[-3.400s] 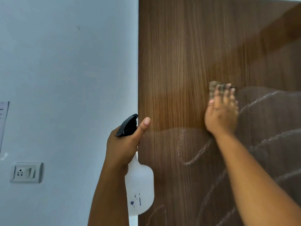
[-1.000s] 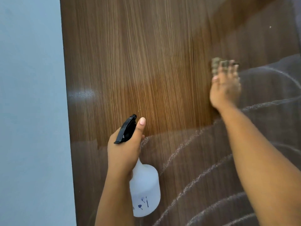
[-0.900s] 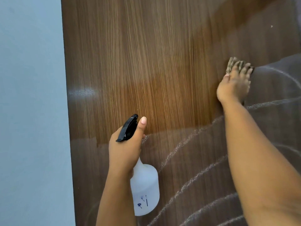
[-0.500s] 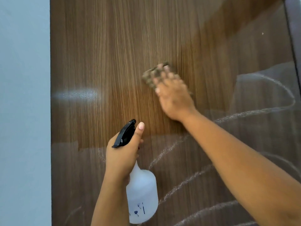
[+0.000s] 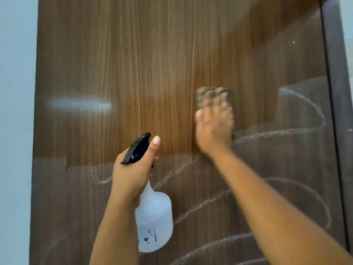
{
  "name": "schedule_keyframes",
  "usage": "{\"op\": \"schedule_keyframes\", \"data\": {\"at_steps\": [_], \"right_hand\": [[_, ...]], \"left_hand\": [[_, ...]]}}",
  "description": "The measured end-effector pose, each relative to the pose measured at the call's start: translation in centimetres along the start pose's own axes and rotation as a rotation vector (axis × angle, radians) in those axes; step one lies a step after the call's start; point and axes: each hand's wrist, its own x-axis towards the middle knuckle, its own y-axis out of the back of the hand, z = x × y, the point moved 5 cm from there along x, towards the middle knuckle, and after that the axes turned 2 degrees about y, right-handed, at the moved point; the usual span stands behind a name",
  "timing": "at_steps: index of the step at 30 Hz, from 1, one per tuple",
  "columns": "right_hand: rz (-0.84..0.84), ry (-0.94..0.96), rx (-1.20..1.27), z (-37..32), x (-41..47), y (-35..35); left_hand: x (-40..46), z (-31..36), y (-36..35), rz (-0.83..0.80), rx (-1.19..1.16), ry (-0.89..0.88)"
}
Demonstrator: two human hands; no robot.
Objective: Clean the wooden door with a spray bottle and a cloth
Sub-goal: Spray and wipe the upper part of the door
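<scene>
right hand [image 5: 214, 129] has swung back right from mid-door half a second ago, blurred, fingers flat and pressing the cloth [image 5: 212, 96] on the wooden door [image 5: 133, 64]; left hand [image 5: 131, 178] grips the spray bottle [image 5: 154, 222] by its neck, thumb up, held off the wood. upper band still unwiped, i'd say

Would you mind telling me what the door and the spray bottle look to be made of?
The door looks like wood or wood-grain laminate with a glossy finish: vertical grain, light glare. The spray bottle seems translucent white plastic, with a black plastic trigger head.
</scene>
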Motion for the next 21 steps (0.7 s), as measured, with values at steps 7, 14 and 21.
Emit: {"op": "schedule_keyframes", "data": {"at_steps": [7, 14, 21], "right_hand": [[-0.068, 0.247, 0.031, 2.4, -3.4, -0.3], [0.045, -0.387, 0.017, 13.7, -1.5, 2.5], [-0.075, 0.306, -0.028, -1.2, -5.4, -0.8]], "left_hand": [[-1.1, -1.0, -0.9, 0.027, -0.032, 0.065], [-2.3, -1.0, -1.2, -0.019, -0.048, 0.098], [-2.4, -0.4, -2.7, -0.049, -0.101, 0.109]]}}
